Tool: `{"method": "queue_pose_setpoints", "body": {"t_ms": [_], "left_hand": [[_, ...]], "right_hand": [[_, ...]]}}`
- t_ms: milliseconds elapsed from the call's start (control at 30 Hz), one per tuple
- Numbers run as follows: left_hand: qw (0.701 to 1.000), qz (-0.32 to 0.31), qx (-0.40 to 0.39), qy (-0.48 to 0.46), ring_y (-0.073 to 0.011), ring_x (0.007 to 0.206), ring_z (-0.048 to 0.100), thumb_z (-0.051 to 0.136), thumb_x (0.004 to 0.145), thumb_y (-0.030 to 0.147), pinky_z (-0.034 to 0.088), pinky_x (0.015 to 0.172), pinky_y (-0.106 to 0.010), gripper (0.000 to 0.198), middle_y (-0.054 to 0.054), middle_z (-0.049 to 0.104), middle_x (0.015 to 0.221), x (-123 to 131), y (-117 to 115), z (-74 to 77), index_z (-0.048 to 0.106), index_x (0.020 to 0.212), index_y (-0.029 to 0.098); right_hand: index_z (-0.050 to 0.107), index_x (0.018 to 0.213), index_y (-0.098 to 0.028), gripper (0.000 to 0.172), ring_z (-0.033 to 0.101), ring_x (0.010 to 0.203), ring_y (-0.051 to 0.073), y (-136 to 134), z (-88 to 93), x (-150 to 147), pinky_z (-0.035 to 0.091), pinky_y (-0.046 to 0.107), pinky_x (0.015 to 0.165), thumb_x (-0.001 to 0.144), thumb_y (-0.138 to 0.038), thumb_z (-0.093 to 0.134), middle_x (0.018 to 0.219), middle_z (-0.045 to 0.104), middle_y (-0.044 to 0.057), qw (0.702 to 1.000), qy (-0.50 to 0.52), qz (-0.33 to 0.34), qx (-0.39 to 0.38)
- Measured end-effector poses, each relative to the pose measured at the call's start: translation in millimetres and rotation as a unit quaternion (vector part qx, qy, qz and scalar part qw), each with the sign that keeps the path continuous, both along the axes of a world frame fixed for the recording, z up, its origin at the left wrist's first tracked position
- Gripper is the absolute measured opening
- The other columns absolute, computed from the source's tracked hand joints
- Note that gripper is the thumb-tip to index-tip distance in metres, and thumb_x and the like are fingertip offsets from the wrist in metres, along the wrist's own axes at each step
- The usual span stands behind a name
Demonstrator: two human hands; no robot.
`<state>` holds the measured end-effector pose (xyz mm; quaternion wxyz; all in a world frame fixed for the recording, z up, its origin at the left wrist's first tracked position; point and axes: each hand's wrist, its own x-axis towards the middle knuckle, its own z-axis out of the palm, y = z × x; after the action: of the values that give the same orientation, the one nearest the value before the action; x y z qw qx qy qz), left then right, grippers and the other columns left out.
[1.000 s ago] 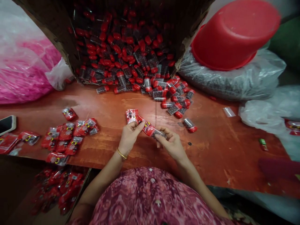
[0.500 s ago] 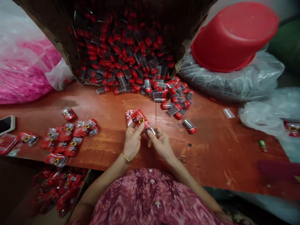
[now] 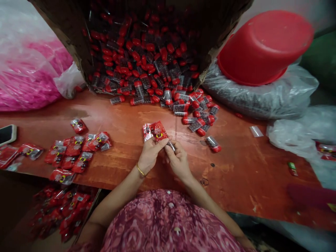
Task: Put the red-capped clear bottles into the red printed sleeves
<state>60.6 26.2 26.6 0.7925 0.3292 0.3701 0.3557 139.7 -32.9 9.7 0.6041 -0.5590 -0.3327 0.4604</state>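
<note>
My left hand is closed on a red printed plastic packet, its thumb pressed over the lower part. More red-and-silver packets fan out behind it in the same hand. My right hand is closed at the packet's lower right end, its fingers pinching a small clear tube. Fingers cover most of the tube, so I cannot tell how far it sits inside the packet. On the table to the right lies a single red-capped clear tube with dark contents.
A cardboard box on its side spills red-capped tubes onto the table. Filled red packets lie left, with more in a lower box. A phone, pink bag and red tub stand around.
The red packet in my left hand has turned slightly and shifted a little right. My right fingers have closed in nearer its lower end. The view has shifted slightly.
</note>
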Motion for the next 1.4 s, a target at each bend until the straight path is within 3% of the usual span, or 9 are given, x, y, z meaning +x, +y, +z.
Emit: {"method": "queue_pose_setpoints", "body": {"t_ms": [100, 200, 433, 567, 767, 933, 1067, 1233, 1400], "left_hand": [[1.000, 0.011, 0.002, 0.013, -0.0072, 0.039, 0.046, 0.076, 0.057, 0.040, 0.037, 0.038, -0.020, 0.033, 0.001, 0.061, 0.054, -3, 4, -0.7, 0.066, 0.076, 0.014], [0.997, 0.076, -0.005, 0.013, -0.0089, 0.054, 0.056, 0.078, 0.054, 0.038, 0.044, 0.051, -0.020, 0.035, -0.002, 0.066, 0.066, -3, 5, -1.7, 0.065, 0.074, 0.013], [0.993, 0.046, -0.093, -0.058, -0.0097, 0.058, 0.058, 0.079, 0.054, 0.042, 0.046, 0.060, -0.023, 0.035, 0.000, 0.066, 0.065, -6, -8, -7.3, 0.062, 0.069, 0.015], [0.994, 0.078, -0.057, -0.043, -0.0128, 0.069, 0.062, 0.079, 0.054, 0.035, 0.047, 0.071, -0.025, 0.032, -0.001, 0.068, 0.071, -9, -7, -1.2, 0.063, 0.072, 0.015], [0.996, 0.079, -0.037, -0.027, -0.0120, 0.065, 0.060, 0.076, 0.057, 0.043, 0.045, 0.058, -0.022, 0.036, -0.003, 0.068, 0.076, -1, -6, 2.5, 0.065, 0.078, 0.015], [0.999, 0.044, 0.007, 0.005, -0.0075, 0.051, 0.050, 0.071, 0.064, 0.045, 0.033, 0.039, -0.019, 0.039, -0.004, 0.069, 0.078, 1, -15, -5.1, 0.068, 0.090, 0.016], [0.999, 0.032, 0.018, 0.001, -0.0078, 0.053, 0.051, 0.070, 0.064, 0.047, 0.036, 0.042, -0.019, 0.040, -0.005, 0.069, 0.080, -3, -10, -3.0, 0.069, 0.090, 0.016], [0.997, 0.070, 0.013, -0.013, -0.0105, 0.059, 0.057, 0.073, 0.060, 0.047, 0.044, 0.054, -0.021, 0.037, -0.004, 0.068, 0.071, -3, -4, 1.8, 0.068, 0.075, 0.014], [1.000, 0.012, -0.003, -0.008, -0.0053, 0.045, 0.044, 0.072, 0.062, 0.043, 0.029, 0.037, -0.018, 0.034, -0.002, 0.063, 0.062, -1, -10, -3.3, 0.067, 0.075, 0.012]], "right_hand": [[0.052, 0.091, -0.022, 0.033, 0.051, 0.046, 0.009, -2, -2.0, 4, 0.044, 0.023, 0.051, 0.077, -0.052, 0.056, 0.061, 0.056, -0.005, 0.998, 0.047, 0.052, -0.007], [0.055, 0.092, -0.020, 0.035, 0.057, 0.051, 0.011, -6, -3.6, 6, 0.047, 0.026, 0.060, 0.076, -0.051, 0.058, 0.056, 0.061, -0.004, 0.999, 0.020, 0.042, -0.012], [0.055, 0.068, -0.019, 0.027, 0.057, 0.042, 0.010, 1, 7.1, 19, 0.046, 0.023, 0.045, 0.064, -0.040, 0.071, 0.053, 0.062, -0.004, 0.999, -0.001, -0.036, -0.017], [0.055, 0.068, -0.019, 0.027, 0.056, 0.039, 0.009, 7, 15.2, 24, 0.044, 0.021, 0.041, 0.065, -0.040, 0.070, 0.052, 0.061, -0.005, 1.000, -0.003, -0.011, -0.022], [0.055, 0.069, -0.018, 0.031, 0.054, 0.035, 0.009, 4, 11.7, 12, 0.042, 0.020, 0.038, 0.066, -0.046, 0.068, 0.051, 0.060, -0.005, 0.998, 0.026, -0.015, -0.048], [0.057, 0.073, -0.018, 0.030, 0.053, 0.035, 0.008, 2, 7.8, 5, 0.045, 0.021, 0.041, 0.070, -0.047, 0.064, 0.056, 0.063, -0.004, 0.997, 0.046, -0.036, -0.040], [0.056, 0.071, -0.018, 0.029, 0.055, 0.036, 0.008, 3, 8.2, 4, 0.046, 0.020, 0.042, 0.069, -0.046, 0.065, 0.055, 0.063, -0.004, 0.996, 0.072, -0.047, -0.031], [0.057, 0.071, -0.018, 0.029, 0.057, 0.038, 0.009, 1, 11.9, 3, 0.047, 0.020, 0.043, 0.067, -0.045, 0.068, 0.056, 0.064, -0.003, 0.997, 0.058, -0.043, -0.032], [0.056, 0.069, -0.019, 0.031, 0.054, 0.036, 0.008, 1, 10.6, 8, 0.047, 0.021, 0.042, 0.066, -0.047, 0.068, 0.054, 0.063, -0.004, 0.998, 0.053, -0.038, -0.015]]}}
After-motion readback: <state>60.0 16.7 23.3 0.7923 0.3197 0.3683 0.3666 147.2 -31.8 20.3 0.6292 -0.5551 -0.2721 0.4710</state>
